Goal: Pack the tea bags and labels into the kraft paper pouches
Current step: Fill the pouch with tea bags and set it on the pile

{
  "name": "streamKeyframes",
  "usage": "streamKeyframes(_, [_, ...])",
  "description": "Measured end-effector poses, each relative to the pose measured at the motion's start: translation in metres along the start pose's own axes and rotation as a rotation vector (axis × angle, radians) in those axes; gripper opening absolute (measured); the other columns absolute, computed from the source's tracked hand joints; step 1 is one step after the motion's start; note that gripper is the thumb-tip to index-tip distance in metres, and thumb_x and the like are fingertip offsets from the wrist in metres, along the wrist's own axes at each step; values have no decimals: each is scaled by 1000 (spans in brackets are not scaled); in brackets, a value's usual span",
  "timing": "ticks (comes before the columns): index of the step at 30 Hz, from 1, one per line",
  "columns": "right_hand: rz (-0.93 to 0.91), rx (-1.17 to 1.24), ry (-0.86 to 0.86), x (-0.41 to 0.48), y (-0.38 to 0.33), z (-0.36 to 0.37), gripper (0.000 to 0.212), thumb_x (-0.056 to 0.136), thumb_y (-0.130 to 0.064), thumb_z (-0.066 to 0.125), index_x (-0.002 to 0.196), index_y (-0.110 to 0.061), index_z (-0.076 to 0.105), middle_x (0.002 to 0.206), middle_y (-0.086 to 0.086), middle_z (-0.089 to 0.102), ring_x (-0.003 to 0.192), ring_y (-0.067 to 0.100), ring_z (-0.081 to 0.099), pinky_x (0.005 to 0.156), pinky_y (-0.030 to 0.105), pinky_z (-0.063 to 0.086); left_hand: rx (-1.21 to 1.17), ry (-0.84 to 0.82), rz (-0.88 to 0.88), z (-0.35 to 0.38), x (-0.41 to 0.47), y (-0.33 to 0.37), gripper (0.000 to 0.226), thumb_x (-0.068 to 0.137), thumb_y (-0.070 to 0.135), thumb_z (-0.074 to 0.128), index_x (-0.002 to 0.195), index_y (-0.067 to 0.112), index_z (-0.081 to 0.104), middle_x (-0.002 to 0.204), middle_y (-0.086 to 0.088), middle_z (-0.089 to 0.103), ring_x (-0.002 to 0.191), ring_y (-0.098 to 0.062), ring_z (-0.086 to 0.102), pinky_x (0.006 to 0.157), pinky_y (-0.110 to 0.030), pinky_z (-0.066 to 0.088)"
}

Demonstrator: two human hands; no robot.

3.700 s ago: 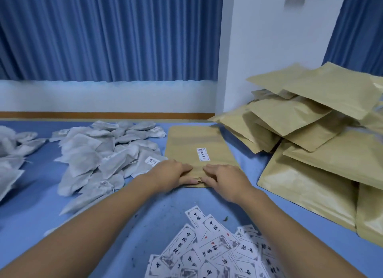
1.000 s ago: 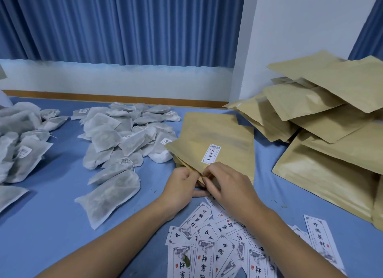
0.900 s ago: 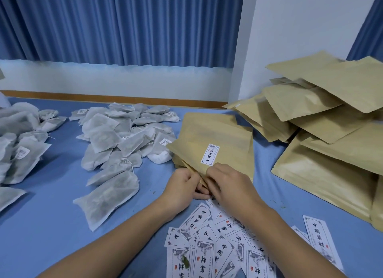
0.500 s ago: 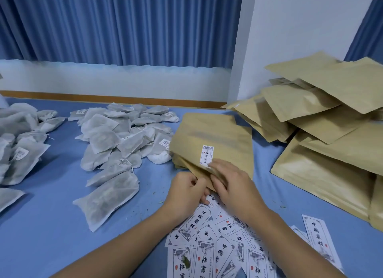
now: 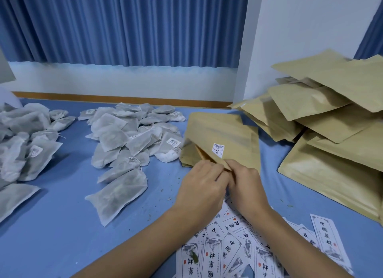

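Kraft paper was gripped by both hands. The left hand [image 5: 202, 186] and the right hand [image 5: 247, 184] met knuckle to knuckle at the near edge of the top kraft pouch [image 5: 223, 132]. Their fingers curled round that edge, and the fingertips were hidden behind the backs of the hands. Whether the mouth was parted could not be told.

The pouch was tan, flat and faintly creased, with a small white sticker [image 5: 217, 150] whose print was too small to read. Its near left corner was raised off a stack of flat pouches [image 5: 186, 156], of which only a sliver showed.

It lay mid-surface, between a pile of tea bags [image 5: 128, 137] on the left and a heap of pouches [image 5: 331, 122] on the right that was cut off by the frame. Nearer, printed labels [image 5: 228, 250] lay fanned on the blue surface [image 5: 51, 226], partly covered by the forearms and cropped at the bottom. A second tea bag pile [image 5: 24, 141] ran off the left edge.
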State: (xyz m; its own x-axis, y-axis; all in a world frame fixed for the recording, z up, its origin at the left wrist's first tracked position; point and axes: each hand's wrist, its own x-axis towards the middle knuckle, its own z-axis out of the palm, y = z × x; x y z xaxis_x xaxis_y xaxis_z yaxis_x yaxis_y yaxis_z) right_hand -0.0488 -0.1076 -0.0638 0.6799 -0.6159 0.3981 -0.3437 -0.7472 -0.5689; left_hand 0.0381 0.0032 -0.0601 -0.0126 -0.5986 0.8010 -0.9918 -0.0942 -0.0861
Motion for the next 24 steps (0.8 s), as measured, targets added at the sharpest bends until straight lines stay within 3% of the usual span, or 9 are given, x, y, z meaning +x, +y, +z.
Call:
streamKeyframes(3, [27, 54, 84, 0, 1, 0, 20, 92, -11, 45, 87, -23, 60, 57, 0, 55, 58, 26, 47, 57, 44, 49, 19, -55, -12, 0, -2, 5, 16, 84, 6, 56, 92, 7, 70, 101, -6, 69, 95, -24, 62, 101, -40, 45])
streamKeyframes(5, [14, 68, 76, 1, 1, 0, 19, 94, -12, 46, 87, -22, 61, 58, 1, 54, 60, 29, 45, 58, 44, 49, 86, -132, -33, 3, -4, 9, 23, 82, 10, 53, 96, 7, 72, 99, -7, 71, 98, -24, 65, 109, -39, 42])
streamKeyframes(8, [-39, 66, 40, -3, -1, 2, 29, 96, -11, 47, 107, -26, 69, 62, 3, 60, 63, 30, 54, 62, 43, 51, 159, -361, -127, 5, -6, 15, 24, 75, 13, 56, 94, 12, 70, 87, -3, 69, 85, -23, 66, 89, -34, 52])
streamKeyframes(11, [-62, 51, 63, -2, -6, 1, 37, 98, -11, 47, 119, -33, 68, 71, 3, 69, 68, 26, 61, 66, 40, 52, 270, -642, -179, 4, -10, 13, 42, 85, 20, 57, 125, 11, 55, 108, -5, 63, 99, -24, 60, 82, -34, 43])
streamKeyframes(15, [-4, 110, 301, 26, -10, -12, 32, 97, -9, 51, 109, -29, 72, 81, -1, 74, 71, 22, 62, 67, 37, 51, 298, -656, -190, 0, 6, 15, 28, 76, 23, 62, 102, 13, 60, 95, -5, 66, 85, -22, 60, 68, -32, 32])
streamKeyframes(18, [-109, 32, 263, 28, -24, -3, 35, 95, -7, 54, 115, -29, 72, 83, 4, 73, 75, 31, 62, 68, 42, 51, 184, -651, -340, 10, 21, 4, 32, 86, 20, 57, 117, 14, 56, 117, -6, 57, 107, -27, 55, 80, -37, 37])
streamKeyframes(20, [-197, -16, 265, 21, -26, 4, 43, 92, 0, 57, 121, -28, 71, 82, 5, 72, 73, 35, 59, 64, 43, 51, 123, -631, -457, 21, 42, -17, 25, 92, 22, 55, 116, 20, 57, 119, -3, 58, 113, -26, 57, 84, -35, 41])
streamKeyframes(22, [-300, -21, 352, 21, -22, 8, 45, 87, 8, 60, 120, -19, 73, 84, 5, 72, 72, 36, 60, 62, 43, 53, 56, -625, -516, 27, 61, -36, 14, 98, 26, 48, 109, 25, 56, 121, -2, 57, 119, -25, 53, 96, -34, 39])
streamKeyframes(24, [-443, -61, 478, 24, -20, 11, 45, 81, 15, 59, 115, -10, 74, 95, 5, 76, 80, 29, 64, 67, 40, 56, -103, -698, -654, 26, 64, -61, 21, 104, 32, 43, 120, 25, 54, 135, -5, 52, 130, -27, 45, 106, -34, 32])
